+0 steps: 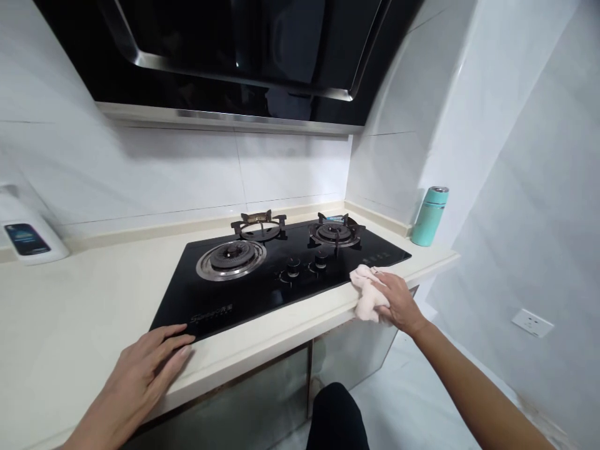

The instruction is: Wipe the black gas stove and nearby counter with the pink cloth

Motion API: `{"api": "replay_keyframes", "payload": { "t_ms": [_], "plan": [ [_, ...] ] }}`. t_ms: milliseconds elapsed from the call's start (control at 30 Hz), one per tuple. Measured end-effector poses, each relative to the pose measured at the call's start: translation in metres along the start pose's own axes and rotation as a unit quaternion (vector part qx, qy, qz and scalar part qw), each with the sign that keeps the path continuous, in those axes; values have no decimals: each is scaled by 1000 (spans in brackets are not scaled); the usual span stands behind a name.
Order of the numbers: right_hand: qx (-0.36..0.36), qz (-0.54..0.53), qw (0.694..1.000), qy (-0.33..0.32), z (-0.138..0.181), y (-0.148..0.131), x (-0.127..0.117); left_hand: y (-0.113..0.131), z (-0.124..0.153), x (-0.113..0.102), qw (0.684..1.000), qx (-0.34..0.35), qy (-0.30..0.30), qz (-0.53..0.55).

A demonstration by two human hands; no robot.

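My right hand [398,301] is closed around a pale pink cloth [368,292], pressed on the front edge of the counter [290,322] beside the hob's right front. Part of the cloth hangs over that edge. At the left front corner of the black glass gas hob [262,290], my left hand [150,359] rests with its fingers stretched out, the tips touching the hob's edge. One pan support [259,226] sits off its burner, behind the bare left burner [232,256]. The right burner [336,232] has its support around it.
A turquoise flask [430,217] stands at the counter's right end, near the wall. To the far left is a white bottle [28,228] with a dark label. The black range hood [234,56] hangs low above the hob. Cabinet doors [262,387] lie below the counter.
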State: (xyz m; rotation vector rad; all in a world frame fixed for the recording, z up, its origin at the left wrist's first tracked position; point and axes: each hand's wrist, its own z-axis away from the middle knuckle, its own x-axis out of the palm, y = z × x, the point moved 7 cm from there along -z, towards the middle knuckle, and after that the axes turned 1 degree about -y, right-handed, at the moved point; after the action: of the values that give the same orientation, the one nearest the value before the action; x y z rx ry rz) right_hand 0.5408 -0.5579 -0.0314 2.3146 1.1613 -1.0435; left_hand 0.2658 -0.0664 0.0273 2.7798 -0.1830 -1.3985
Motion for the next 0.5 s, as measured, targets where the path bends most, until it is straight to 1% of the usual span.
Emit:
{"api": "replay_keyframes", "payload": {
  "t_ms": [67,133,233,300,367,400,467,500],
  "plan": [
    [56,-6,998,7,4,26,-7,-3,4,2,1000,8,-5,0],
    [147,-11,989,14,7,57,-18,-2,6,2,1000,12,-7,-3],
    [280,2,960,34,6,100,-42,4,4,-1,1000,16,7,-4],
    [332,19,941,60,-2,116,-59,9,1,-4,999,21,23,-3],
    [356,22,930,86,-18,118,-70,10,1,-6,999,25,32,-4],
    [350,16,932,92,-30,113,-70,9,1,-5,999,25,31,-6],
    [315,-3,946,77,-58,89,-61,5,4,-2,1000,21,20,-6],
    [291,-13,955,51,-72,72,-51,1,6,0,1000,16,13,-5]
  ]
}}
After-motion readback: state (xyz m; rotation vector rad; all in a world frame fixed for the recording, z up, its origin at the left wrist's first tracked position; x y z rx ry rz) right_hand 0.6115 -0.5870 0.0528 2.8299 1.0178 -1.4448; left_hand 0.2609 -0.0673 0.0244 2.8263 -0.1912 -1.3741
